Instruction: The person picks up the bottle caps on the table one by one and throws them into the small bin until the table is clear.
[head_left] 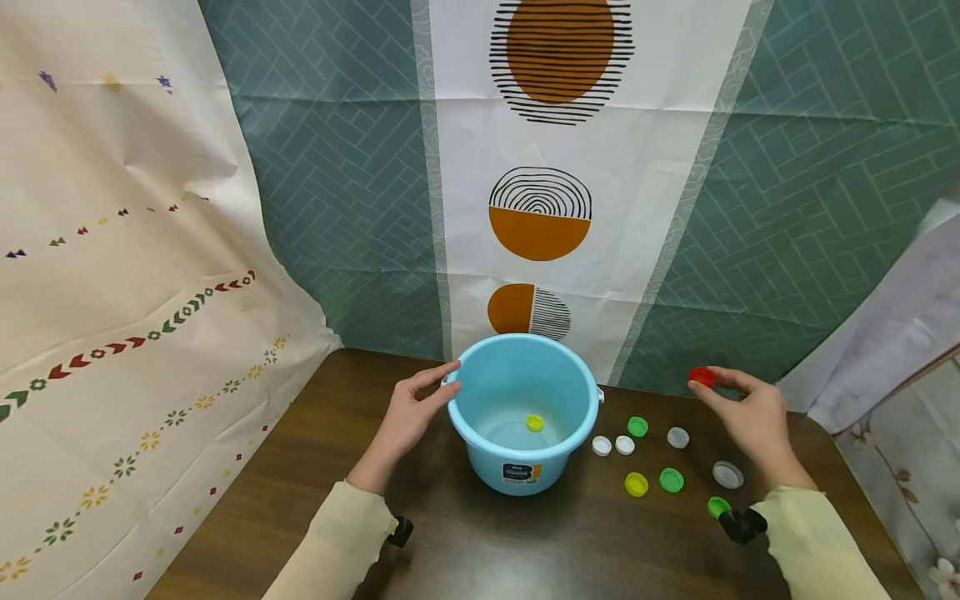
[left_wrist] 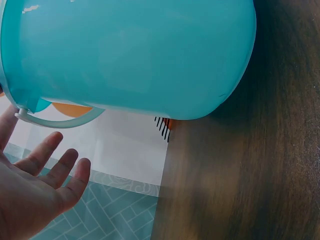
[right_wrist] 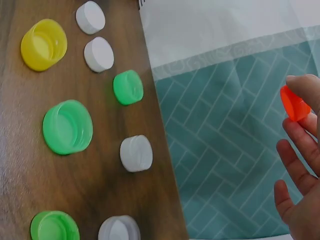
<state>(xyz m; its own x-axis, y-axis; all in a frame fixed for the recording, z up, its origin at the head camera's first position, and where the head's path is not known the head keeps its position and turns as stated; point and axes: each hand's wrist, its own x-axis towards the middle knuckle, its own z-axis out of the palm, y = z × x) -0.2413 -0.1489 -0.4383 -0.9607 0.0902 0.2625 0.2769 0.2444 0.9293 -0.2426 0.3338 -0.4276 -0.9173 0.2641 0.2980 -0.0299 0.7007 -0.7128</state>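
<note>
Left hand [head_left: 405,421] is at the near-left of the bucket [head_left: 483,467]: thumb and index touch the rim [head_left: 517,455], the other three fingers spread loose and gripping nothing. I read that as a light steadying touch, not a lift; the base sits flat on the table [head_left: 450,550]. I can't tell how hard it presses. Handle [left_wrist: 65,121] hangs low at the side, so the mouth is clear.

Right hand [head_left: 757,421] has the red cap [head_left: 701,377] pinched between thumb and index, remaining fingers loosely extended. Cap is up off the table, to the right of the bucket and well apart from it. Edge pinch makes sense to me: the cap is small, and a fingertip hold should make it easy to let go.

One yellow cap [head_left: 535,423] lies on the bucket floor. Loose caps [head_left: 671,480] in white, grey, green and yellow are spread right of the bucket, none stacked, probably so each can be picked singly. The two small white ones are nearest the bucket.
</note>
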